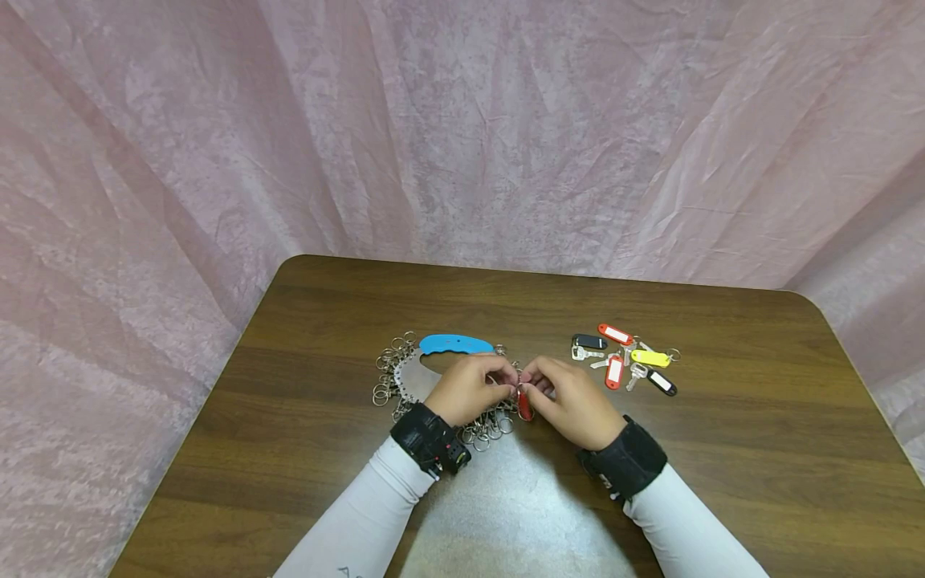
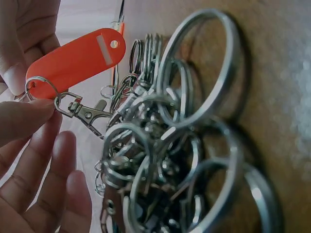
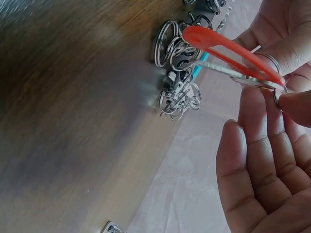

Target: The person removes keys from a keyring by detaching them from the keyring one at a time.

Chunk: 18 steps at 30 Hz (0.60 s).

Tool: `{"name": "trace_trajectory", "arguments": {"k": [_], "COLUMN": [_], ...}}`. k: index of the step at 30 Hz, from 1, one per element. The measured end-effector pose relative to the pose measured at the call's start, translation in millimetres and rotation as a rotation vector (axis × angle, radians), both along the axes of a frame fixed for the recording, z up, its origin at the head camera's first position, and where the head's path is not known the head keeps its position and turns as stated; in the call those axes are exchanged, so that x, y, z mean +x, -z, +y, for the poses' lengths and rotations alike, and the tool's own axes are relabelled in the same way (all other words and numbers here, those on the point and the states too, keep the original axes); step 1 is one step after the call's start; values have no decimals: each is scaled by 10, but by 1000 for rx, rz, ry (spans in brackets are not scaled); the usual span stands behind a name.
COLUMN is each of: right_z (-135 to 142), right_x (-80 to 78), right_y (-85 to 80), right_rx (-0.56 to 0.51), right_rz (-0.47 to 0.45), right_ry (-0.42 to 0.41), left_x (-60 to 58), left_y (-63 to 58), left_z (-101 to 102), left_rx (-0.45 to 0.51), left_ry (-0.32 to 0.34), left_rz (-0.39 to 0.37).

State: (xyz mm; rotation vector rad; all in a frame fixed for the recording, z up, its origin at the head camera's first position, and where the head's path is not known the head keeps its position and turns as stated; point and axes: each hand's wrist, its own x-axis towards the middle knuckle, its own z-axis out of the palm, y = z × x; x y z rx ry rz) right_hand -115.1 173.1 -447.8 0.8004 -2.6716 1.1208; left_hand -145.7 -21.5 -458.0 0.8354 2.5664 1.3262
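Note:
A red key tag [image 2: 73, 63] hangs between my hands at the right end of a metal key holder [image 1: 413, 379] with a blue handle [image 1: 455, 344]. Thumb and finger of my left hand [image 1: 466, 387] pinch the tag's small key ring [image 2: 48, 80], which looks linked to a snap hook [image 2: 88, 114] on the holder. From the other side, my right hand [image 1: 578, 405] pinches the same small ring, its other fingers loosely extended. Alongside the tag, the right wrist view shows a silver key [image 3: 223, 69]. Fingertips partly hide where the rings meet.
Right of my hands lies a loose group of tagged keys: red tags [image 1: 614, 372], black tags [image 1: 661, 382] and a yellow tag [image 1: 650, 358]. Several metal rings [image 1: 482, 433] fan out around the holder's edge. The wooden table [image 1: 289, 449] ends at a pink curtain [image 1: 506, 160].

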Motion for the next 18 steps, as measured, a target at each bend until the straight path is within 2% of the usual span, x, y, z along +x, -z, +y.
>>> {"name": "trace_trajectory", "arguments": {"k": [7,13,18], "right_z": [-2,-11,-16], "right_x": [3,9,11], "right_y": [-4,2,4], "right_rx": [9,2,0], "right_rz": [1,10,14], "right_ry": [5,-19,-30], "left_x": [-13,-24,-28], "left_y": [25,38,37], "left_z": [-12,-25,-30], "left_rx": [22,63,59], "left_ry": [2,-6,-23], "left_rz": [-49,-45,-78]}}
